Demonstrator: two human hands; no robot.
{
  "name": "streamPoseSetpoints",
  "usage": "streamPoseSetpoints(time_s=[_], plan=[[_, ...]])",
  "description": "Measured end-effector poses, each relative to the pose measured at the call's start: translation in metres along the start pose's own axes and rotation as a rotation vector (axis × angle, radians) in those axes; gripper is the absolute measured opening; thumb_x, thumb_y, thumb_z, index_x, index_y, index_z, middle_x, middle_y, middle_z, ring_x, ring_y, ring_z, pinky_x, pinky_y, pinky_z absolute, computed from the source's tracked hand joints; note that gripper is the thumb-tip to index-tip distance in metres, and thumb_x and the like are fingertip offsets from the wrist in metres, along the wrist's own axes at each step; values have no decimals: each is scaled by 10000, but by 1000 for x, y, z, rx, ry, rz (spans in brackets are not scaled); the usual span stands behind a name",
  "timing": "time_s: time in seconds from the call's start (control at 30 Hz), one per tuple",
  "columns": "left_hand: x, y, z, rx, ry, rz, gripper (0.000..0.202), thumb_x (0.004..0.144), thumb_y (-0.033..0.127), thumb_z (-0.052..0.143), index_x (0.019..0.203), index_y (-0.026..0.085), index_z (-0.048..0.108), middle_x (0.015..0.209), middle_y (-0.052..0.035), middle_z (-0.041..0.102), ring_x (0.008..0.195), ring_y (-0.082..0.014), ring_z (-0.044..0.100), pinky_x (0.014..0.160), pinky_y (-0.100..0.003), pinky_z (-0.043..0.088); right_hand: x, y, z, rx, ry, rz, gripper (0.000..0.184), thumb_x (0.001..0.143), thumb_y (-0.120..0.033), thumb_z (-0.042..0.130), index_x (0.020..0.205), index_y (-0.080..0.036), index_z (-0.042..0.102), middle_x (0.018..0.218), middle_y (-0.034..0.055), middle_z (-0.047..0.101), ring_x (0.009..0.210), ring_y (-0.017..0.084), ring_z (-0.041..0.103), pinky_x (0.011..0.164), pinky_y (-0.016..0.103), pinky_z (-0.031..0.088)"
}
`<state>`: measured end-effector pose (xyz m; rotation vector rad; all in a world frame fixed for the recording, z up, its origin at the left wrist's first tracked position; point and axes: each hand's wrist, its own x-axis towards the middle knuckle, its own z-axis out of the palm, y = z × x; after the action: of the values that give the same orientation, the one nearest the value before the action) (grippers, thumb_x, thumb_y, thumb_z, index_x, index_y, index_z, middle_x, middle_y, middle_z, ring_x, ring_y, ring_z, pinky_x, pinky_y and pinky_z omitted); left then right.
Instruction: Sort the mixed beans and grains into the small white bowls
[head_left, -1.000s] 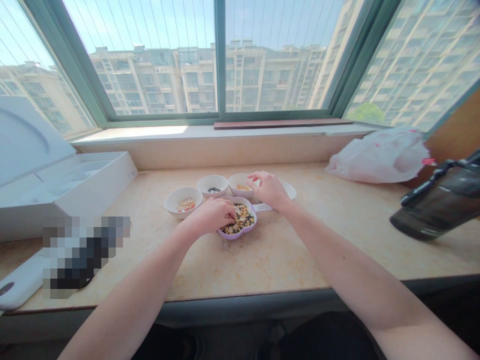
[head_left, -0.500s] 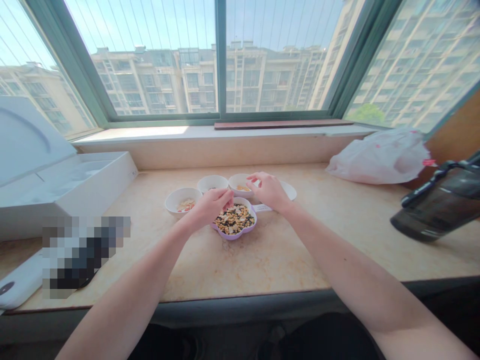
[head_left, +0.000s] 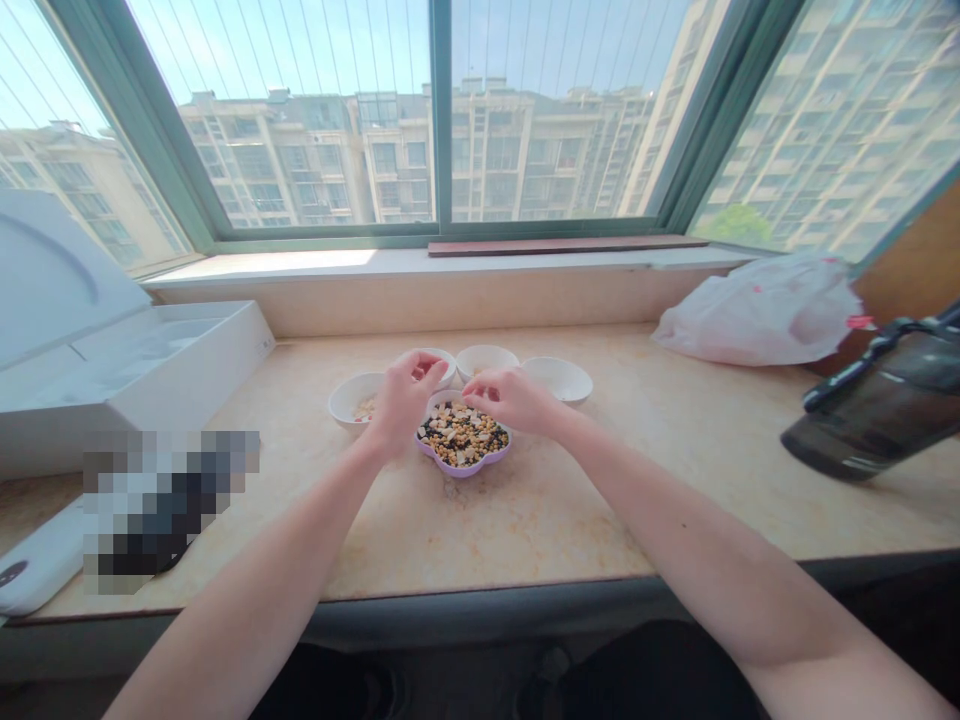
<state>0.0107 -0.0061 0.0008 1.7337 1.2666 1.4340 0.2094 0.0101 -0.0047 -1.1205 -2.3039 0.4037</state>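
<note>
the left hand [head_left: 405, 400] has a narrow grip, fingers curled in and thumb close to them; whether a small piece is pinched there i can't make out. the right hand [head_left: 517, 398] is bent palm down, its fingertips drawn together into a similarly narrow grip, and again any piece in it is too small to tell.

the step in hand looks like small-piece picking between the mixed dish and the bowls around it. to judge from that, another pick would call for a fine pinch on one piece, without stirring its neighbours.

from the left on the tabletop [head_left: 450, 540]: the left bowl [head_left: 343, 405] holds pale, partly reddish pieces and sits just beside the left hand, which covers its right edge. the second bowl [head_left: 449, 370] is behind the left fingers, mostly hidden; whether they hang over its mouth or stop short is unclear. the purple dish [head_left: 463, 471], full of a mix of black, yellow and pale pieces, lies between and nearer the person than both grips, the right fingertips by its far rim. the third bowl [head_left: 487, 357] is just beyond the right hand, and the rightmost bowl [head_left: 559, 380] is past its knuckles, near but apart.
</note>
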Motion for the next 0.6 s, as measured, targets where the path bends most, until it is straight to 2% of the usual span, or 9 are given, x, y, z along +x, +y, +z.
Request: streamPoseSetpoints(time_s=[0.1,0.2,0.3,0.4,0.5,0.6], plan=[[6,-4,-4,412,80,192,110,926,262,656,896,184,729,926,-45,684,796,-170,608,805,-315,474,-4,-8,3,-33,-128,-43,172,928,-285,663,930,-206,816,875,48,775,746,167,640,684,287,416],[15,-4,-9,648,58,252,185,981,279,588,980,191,751,1016,-76,706,905,-211,659,861,-343,492,-6,-15,3,-55,-240,-122,171,904,-328,692,957,-222,815,964,58,771,813,190,651,703,296,419],[23,-5,-11,856,-5,210,258,1014,305,530,1034,201,765,1086,-96,718,1028,-259,671,927,-377,490,-6,-17,4,-23,-290,-165,189,844,-349,752,975,-224,805,1030,56,759,893,214,655,755,305,437],[27,-8,-12,997,-61,98,318,1023,367,506,1163,203,740,1189,-116,711,1101,-292,671,960,-401,489,-5,-16,6,-33,-342,-147,200,794,-372,789,912,-210,790,996,48,748,868,214,641,733,309,430],[25,-10,-14,1036,-64,13,379,1027,396,486,1291,201,676,1261,-127,700,1155,-299,665,989,-398,484,-4,-16,8,-74,-383,-108,268,781,-453,790,866,-199,768,941,42,726,803,198,614,668,305,400],[23,-10,-15,1024,-46,-14,363,1023,369,477,1284,209,672,1238,-129,716,1155,-296,673,987,-388,488,-2,-16,11,-76,-386,-99,251,776,-439,788,849,-201,752,919,26,700,772,178,587,621,295,364]])
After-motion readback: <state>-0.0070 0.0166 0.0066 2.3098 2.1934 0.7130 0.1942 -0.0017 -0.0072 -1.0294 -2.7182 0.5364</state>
